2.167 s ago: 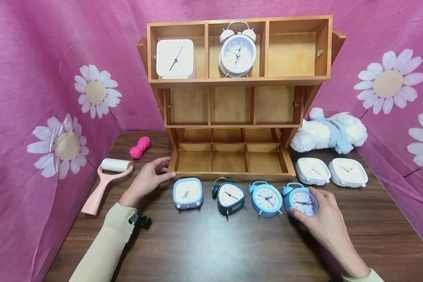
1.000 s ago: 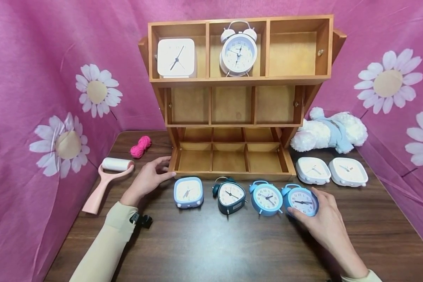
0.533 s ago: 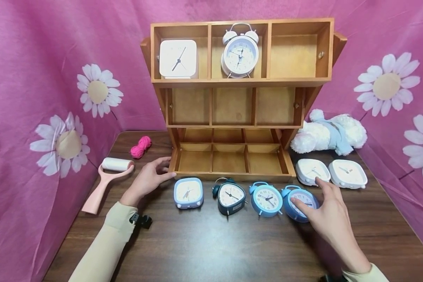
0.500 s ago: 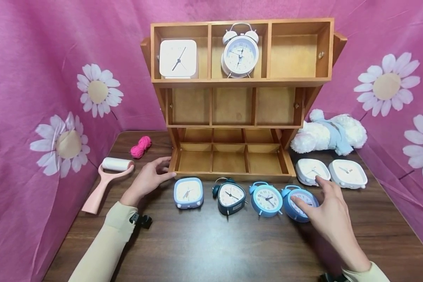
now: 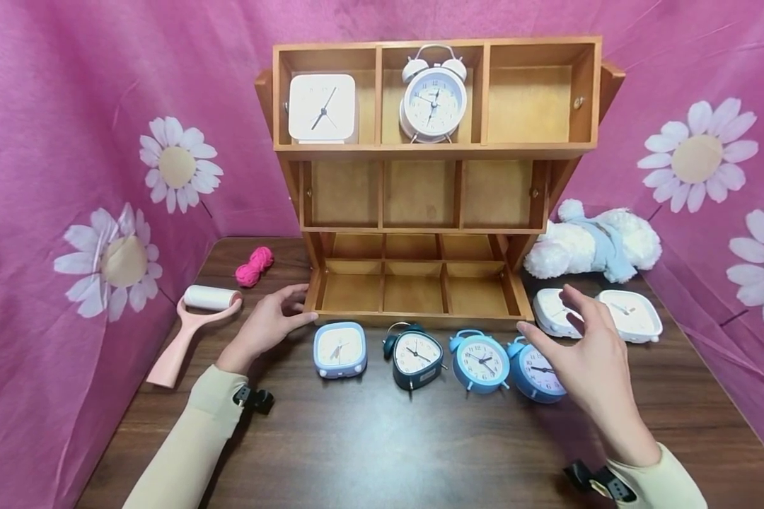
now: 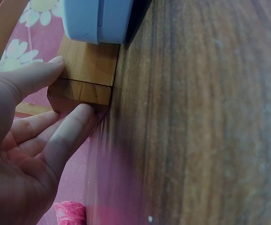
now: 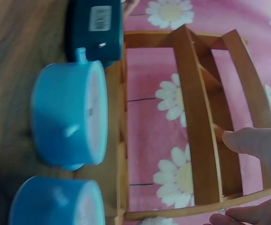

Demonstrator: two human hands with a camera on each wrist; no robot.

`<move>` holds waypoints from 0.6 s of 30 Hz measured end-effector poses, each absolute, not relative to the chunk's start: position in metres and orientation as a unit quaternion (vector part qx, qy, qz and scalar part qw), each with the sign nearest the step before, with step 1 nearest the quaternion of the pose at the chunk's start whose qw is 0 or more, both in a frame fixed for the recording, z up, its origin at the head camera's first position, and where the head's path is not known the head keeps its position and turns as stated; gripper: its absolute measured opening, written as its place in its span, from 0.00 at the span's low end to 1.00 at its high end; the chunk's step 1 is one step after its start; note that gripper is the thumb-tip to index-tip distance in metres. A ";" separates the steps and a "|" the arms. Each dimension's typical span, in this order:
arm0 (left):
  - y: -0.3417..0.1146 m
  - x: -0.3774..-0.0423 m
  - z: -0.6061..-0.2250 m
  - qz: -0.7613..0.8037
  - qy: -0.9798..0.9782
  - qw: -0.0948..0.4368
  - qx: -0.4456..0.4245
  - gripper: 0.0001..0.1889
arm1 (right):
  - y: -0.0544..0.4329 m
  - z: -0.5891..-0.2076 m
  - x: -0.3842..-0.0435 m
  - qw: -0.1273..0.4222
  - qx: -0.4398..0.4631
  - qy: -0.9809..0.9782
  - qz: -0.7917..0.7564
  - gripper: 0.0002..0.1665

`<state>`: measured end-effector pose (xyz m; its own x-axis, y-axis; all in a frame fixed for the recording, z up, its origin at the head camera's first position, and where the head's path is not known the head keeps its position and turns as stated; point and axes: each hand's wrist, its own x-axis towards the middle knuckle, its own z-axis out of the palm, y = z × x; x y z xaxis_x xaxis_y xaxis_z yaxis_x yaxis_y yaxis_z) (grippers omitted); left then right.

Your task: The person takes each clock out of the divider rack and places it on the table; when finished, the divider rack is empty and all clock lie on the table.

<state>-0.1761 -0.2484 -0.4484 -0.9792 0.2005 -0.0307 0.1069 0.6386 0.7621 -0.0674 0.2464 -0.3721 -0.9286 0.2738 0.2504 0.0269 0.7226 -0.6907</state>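
My left hand (image 5: 270, 319) is at the front left corner of the wooden shelf (image 5: 414, 319). In the left wrist view, its thumb touches the front face and relaxed fingers lie against the end. My right hand (image 5: 592, 360) is raised with thumb and fingers apart, holding nothing. It partly covers the rightmost blue twin-bell alarm clock (image 5: 536, 375) and a white clock (image 5: 550, 311). Left of that blue clock stand another blue alarm clock (image 5: 482, 362), a dark green triangular one (image 5: 417, 359) and a square blue-rimmed one (image 5: 340, 350), in a row before the shelf.
The shelf's top tier holds a square white clock (image 5: 322, 107) and a white twin-bell clock (image 5: 433, 104). Another white clock (image 5: 633, 317) and a white plush toy (image 5: 595, 240) lie at right. Pink yarn (image 5: 255, 266) and a pink-handled roller (image 5: 187, 329) lie at left.
My right hand has let go of the rightmost blue alarm clock and risen away from it towards the shelf. That clock now stands slightly further left. My left hand has stayed at the shelf corner.
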 end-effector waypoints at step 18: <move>-0.249 -0.177 -0.450 0.417 0.903 0.055 0.086 0.36 | 0.222 -0.323 -0.097 0.208 -0.090 -0.861 0.456 0.48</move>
<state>-0.1770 -0.2486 -0.4501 -0.9791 0.2017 -0.0282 0.1093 0.6373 0.7629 -0.0968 0.2216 -0.3230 -0.8976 0.3442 0.2753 -0.0349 0.5672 -0.8229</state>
